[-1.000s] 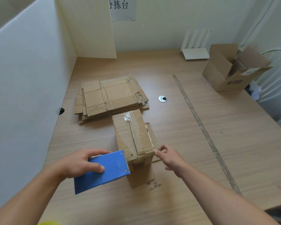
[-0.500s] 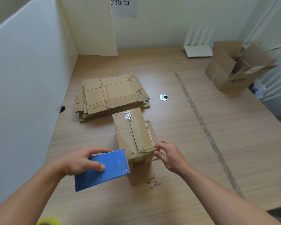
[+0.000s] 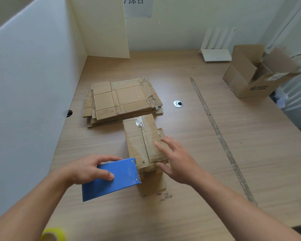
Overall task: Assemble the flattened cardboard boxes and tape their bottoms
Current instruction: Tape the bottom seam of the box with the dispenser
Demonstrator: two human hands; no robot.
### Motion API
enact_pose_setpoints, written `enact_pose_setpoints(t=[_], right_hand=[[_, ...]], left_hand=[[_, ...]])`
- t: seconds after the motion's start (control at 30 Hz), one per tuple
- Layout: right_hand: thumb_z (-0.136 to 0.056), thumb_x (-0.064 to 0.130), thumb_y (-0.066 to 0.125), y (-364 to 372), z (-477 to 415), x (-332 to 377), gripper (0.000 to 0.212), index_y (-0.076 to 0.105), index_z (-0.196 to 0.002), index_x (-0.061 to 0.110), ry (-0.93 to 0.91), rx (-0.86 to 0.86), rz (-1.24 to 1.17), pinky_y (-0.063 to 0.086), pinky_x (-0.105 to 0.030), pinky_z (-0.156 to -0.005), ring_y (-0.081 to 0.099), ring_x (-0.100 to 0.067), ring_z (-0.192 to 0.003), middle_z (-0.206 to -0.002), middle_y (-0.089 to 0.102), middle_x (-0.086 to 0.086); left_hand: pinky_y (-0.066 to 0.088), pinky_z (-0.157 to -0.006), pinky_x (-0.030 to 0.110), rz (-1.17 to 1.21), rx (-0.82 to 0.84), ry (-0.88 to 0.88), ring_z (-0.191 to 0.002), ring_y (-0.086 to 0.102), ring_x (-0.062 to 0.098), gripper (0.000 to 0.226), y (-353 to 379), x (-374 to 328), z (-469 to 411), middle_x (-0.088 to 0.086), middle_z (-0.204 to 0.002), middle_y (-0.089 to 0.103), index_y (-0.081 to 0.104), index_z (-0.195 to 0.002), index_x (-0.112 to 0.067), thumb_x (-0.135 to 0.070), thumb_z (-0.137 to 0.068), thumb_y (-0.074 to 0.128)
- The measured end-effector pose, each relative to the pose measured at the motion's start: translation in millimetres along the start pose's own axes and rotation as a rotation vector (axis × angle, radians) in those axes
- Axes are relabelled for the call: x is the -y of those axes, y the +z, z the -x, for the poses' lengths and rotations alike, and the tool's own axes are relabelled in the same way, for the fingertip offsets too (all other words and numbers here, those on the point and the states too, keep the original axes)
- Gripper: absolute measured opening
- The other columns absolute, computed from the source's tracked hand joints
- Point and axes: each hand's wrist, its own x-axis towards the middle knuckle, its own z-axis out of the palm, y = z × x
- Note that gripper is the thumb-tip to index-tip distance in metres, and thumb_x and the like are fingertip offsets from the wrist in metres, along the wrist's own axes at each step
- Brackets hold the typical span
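Note:
A small worn cardboard box (image 3: 137, 136) stands bottom-up in the middle of the table, its two flaps closed with clear tape along the seam. My left hand (image 3: 87, 169) grips a blue tape dispenser (image 3: 115, 178) whose toothed edge meets the box's near-left corner. My right hand (image 3: 175, 159) lies with straight fingers on the box's near-right top, thumb against its near side. Behind the box lies a stack of flattened cardboard boxes (image 3: 122, 98).
An open cardboard box (image 3: 255, 75) sits at the far right of the wooden table (image 3: 215, 153). A white router (image 3: 215, 49) stands by the back wall. White partitions close off the left side. A yellow tape roll (image 3: 54, 234) shows at the bottom edge.
My right hand has moved from pinching at the box's near-right corner up onto its top, fingers now spread flat. My left hand and the dispenser have stayed in place.

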Motion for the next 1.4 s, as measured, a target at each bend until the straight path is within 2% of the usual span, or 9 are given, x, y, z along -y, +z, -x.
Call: enact_pose_setpoints(t=[0.07,0.13,0.27,0.5,0.7,0.97,1.17,1.33,1.4], right_hand=[[-0.089,0.033,0.073,3,-3,5,0.06,0.053,-0.144,0.02,-0.174,-0.052,0.001,0.031,-0.048,-0.113,0.033,-0.034,-0.146,-0.153,0.045,-0.009],[-0.084,0.027,0.079,11,-5,10,0.053,0.064,-0.134,0.018,-0.261,-0.059,0.003,0.038,-0.054,-0.108,0.043,-0.04,-0.139,-0.145,0.053,-0.012],[-0.086,0.021,0.076,30,-3,14,0.042,0.069,-0.127,0.017,-0.214,-0.05,-0.136,0.046,-0.057,-0.102,0.044,-0.041,-0.137,-0.144,0.055,-0.012],[-0.093,0.026,0.068,42,-7,11,0.037,0.066,-0.13,0.028,-0.063,-0.077,-0.243,0.043,-0.051,-0.104,0.038,-0.025,-0.144,-0.147,0.052,0.002],[-0.096,0.026,0.063,47,-7,8,0.04,0.061,-0.136,0.026,-0.065,-0.064,-0.256,0.034,-0.049,-0.115,0.028,-0.026,-0.148,-0.151,0.046,0.001],[-0.098,0.025,0.061,44,-6,6,0.041,0.056,-0.139,0.021,-0.067,-0.028,-0.29,0.014,-0.03,-0.122,0.009,-0.017,-0.151,-0.153,0.031,0.011],[-0.097,0.019,0.063,44,-7,7,0.038,0.062,-0.134,0.02,-0.071,-0.049,-0.258,0.024,-0.034,-0.12,0.019,-0.022,-0.148,-0.151,0.043,0.0],[-0.095,0.02,0.065,44,-7,7,0.037,0.064,-0.133,0.021,-0.076,-0.059,-0.247,0.026,-0.036,-0.119,0.024,-0.025,-0.147,-0.149,0.047,-0.001],[-0.095,0.021,0.064,45,-8,9,0.037,0.064,-0.133,0.022,-0.07,-0.055,-0.251,0.025,-0.034,-0.119,0.023,-0.023,-0.147,-0.15,0.046,0.0]], left_hand=[[0.048,-0.098,0.04,0.006,-0.002,0.007,-0.1,0.065,0.011,0.051,0,0,1,-0.015,-0.112,0.068,0.057,-0.114,-0.063,-0.051,-0.066,0.07],[0.049,-0.098,0.039,0.024,-0.01,0.022,-0.099,0.066,0.01,0.052,1,1,3,-0.015,-0.111,0.069,0.059,-0.116,-0.058,-0.048,-0.066,0.071],[0.049,-0.099,0.04,0.027,-0.02,0.036,-0.101,0.066,0.01,0.054,2,1,5,-0.014,-0.114,0.068,0.059,-0.119,-0.054,-0.047,-0.067,0.071],[0.049,-0.099,0.04,0.003,-0.031,0.051,-0.102,0.065,0.011,0.056,2,3,4,-0.014,-0.116,0.066,0.057,-0.121,-0.055,-0.048,-0.067,0.07],[0.049,-0.097,0.037,0.006,-0.03,0.065,-0.1,0.065,0.009,0.054,2,7,3,-0.017,-0.114,0.066,0.056,-0.119,-0.057,-0.05,-0.067,0.07],[0.05,-0.096,0.041,0.032,-0.036,0.1,-0.101,0.064,0.01,0.051,3,16,4,-0.018,-0.114,0.065,0.055,-0.115,-0.066,-0.052,-0.069,0.071],[0.05,-0.095,0.034,0.018,-0.049,0.106,-0.102,0.063,0.006,0.052,-4,21,15,-0.022,-0.116,0.063,0.053,-0.112,-0.071,-0.053,-0.067,0.071],[0.049,-0.096,0.03,-0.038,-0.075,0.078,-0.102,0.062,-0.004,0.054,-19,39,33,-0.036,-0.114,0.061,0.053,-0.113,-0.071,-0.053,-0.066,0.071],[0.049,-0.096,0.029,-0.049,-0.087,0.063,-0.102,0.062,-0.004,0.053,-22,45,38,-0.033,-0.116,0.062,0.053,-0.113,-0.072,-0.053,-0.066,0.071]])
